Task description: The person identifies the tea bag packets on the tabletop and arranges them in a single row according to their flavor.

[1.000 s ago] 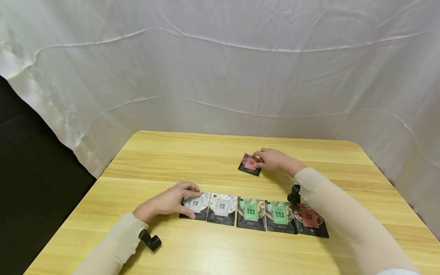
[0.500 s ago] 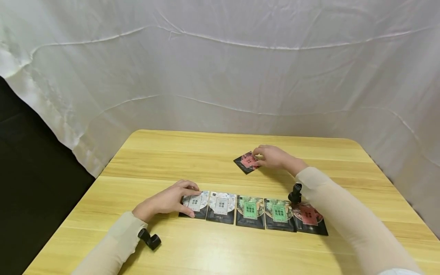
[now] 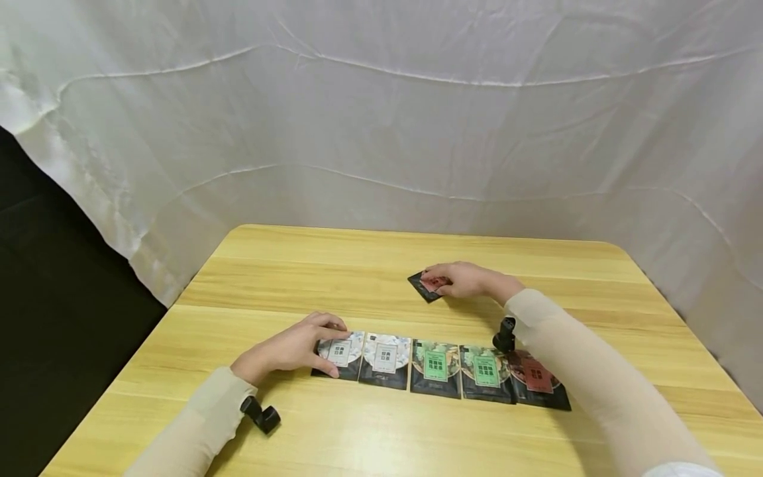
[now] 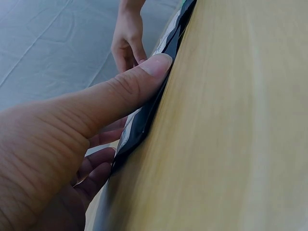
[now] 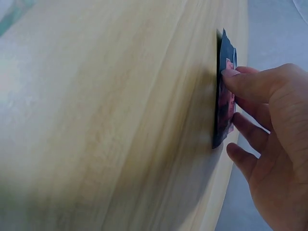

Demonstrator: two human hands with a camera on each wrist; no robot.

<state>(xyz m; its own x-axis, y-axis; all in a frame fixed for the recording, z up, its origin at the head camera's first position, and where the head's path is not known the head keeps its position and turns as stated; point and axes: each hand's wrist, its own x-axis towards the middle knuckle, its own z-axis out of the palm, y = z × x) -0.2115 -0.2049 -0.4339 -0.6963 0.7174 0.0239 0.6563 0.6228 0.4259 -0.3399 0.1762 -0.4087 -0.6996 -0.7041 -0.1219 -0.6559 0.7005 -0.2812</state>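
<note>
Near the back of the table, my right hand (image 3: 467, 279) grips a black tea sachet with a red label (image 3: 427, 285), fingers over its face and thumb at its near right side. In the right wrist view the thumb lies against the red sachet (image 5: 226, 103), which sits close to the table. My left hand (image 3: 301, 344) rests at the left end of a row of sachets, relaxed fingers and thumb touching the first white-labelled sachet (image 3: 340, 361). Its thumb (image 4: 156, 67) lies along the sachet's near edge, while the other fingers reach the left edge.
Rightward in the row lie a second white-labelled sachet (image 3: 384, 361), two green-labelled sachets (image 3: 436, 371) and another red-labelled sachet (image 3: 539, 387), partly under the right forearm. A pale curtain (image 3: 381, 132) hangs behind the wooden table (image 3: 369, 437).
The red sachet at the back has turned on the table and moved slightly left. My right fingers have shifted left and now cover more of it. The left hand has stayed in place.
</note>
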